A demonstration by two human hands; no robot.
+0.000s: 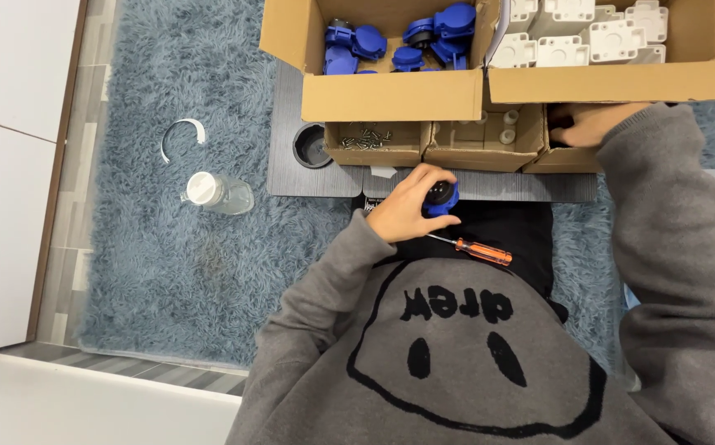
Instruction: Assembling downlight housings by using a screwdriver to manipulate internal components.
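Orange-handled screwdriver [479, 250] lies on the lap, long axis left-right, tip toward the left hand [407, 206], just below it. Left hand is curled around a blue socket part [440, 199] at the grey board's [287, 156] near edge. Right hand [590, 124] reaches into the rightmost small cardboard tray [567, 156]; grip hidden, can't tell.

We see a shaggy blue-grey rug [168, 272] covering most of the floor. Grey striped flooring [69, 165] borders it at left, beside a white panel [3, 165]. A dark grey board [291, 156] lies on the rug. Lighting is even.
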